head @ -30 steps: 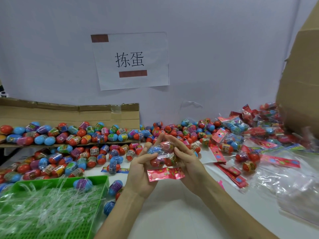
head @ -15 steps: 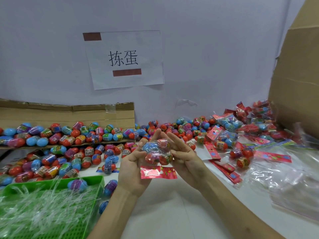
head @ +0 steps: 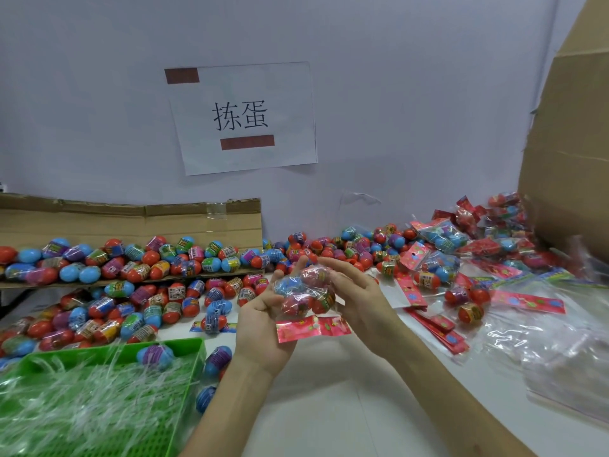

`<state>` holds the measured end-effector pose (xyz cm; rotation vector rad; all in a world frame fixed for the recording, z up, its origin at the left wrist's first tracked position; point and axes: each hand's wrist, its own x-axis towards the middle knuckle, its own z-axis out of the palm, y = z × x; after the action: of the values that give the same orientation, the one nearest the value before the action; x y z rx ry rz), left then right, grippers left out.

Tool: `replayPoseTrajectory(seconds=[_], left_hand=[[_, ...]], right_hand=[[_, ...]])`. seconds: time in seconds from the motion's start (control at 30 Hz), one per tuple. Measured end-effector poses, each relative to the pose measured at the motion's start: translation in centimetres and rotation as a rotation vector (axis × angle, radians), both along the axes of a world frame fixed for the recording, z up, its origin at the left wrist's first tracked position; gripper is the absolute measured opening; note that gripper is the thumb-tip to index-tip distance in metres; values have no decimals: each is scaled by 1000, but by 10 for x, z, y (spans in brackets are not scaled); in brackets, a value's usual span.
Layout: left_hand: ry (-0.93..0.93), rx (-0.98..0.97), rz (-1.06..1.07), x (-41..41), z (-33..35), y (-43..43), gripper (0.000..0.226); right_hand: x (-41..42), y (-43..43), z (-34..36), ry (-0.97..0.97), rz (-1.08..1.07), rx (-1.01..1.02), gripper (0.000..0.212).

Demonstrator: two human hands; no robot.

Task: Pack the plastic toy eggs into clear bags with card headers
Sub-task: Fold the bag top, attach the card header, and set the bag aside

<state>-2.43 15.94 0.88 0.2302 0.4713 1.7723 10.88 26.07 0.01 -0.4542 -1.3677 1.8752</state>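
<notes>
Clear egg bag (head: 306, 291) within curled left hand (head: 260, 328) fingers; right hand (head: 365, 305) fingers straight against it

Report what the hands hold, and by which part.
A clear bag of toy eggs, by its filled body: left hand grips it from the left, right hand touches its right side. The red header hangs free.

Bare left hand (head: 263, 328) on a slim bare forearm (head: 227, 407); bare right hand (head: 365, 301) likewise, its forearm visible almost to the elbow; long slender fingers (head: 342, 270).
</notes>
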Motion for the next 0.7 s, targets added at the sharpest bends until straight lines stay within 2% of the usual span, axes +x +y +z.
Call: replayPoseTrajectory(seconds=[0.13, 0.23, 0.3, 0.4, 0.43, 0.47, 0.5, 0.57, 0.6, 0.63, 0.7], left_hand=[[0, -8, 2, 2, -4, 3, 59], [19, 10, 42, -1, -6, 5, 44], [25, -4, 100, -6, -10, 8, 26], [69, -58, 185, -15, -12, 9, 28], [71, -71, 200, -16, -12, 9, 30], [72, -80, 205, -17, -13, 9, 30], [75, -89, 204, -17, -13, 9, 30], [105, -107, 201, -15, -12, 9, 31], [125, -110, 200, -13, -12, 9, 31], [148, -111, 199, -11, -11, 10, 31], [196, -109, 191, -9, -10, 10, 32]], right_hand=[[12, 9, 7, -203, -39, 190, 30], [25, 18, 14, -243, 38, 209, 23], [37, 25, 15, -301, 136, 208, 22], [60, 36, 17, -465, 382, 276, 19], [64, 42, 19, -436, 364, 257, 19], [67, 48, 20, -322, 258, 205, 20], [70, 54, 23, -125, 85, 125, 24], [78, 66, 28, 297, -263, -32, 47], [85, 73, 27, 402, -365, -66, 62], [90, 77, 24, 411, -412, -71, 73], [93, 78, 16, 236, -420, -29, 71]])
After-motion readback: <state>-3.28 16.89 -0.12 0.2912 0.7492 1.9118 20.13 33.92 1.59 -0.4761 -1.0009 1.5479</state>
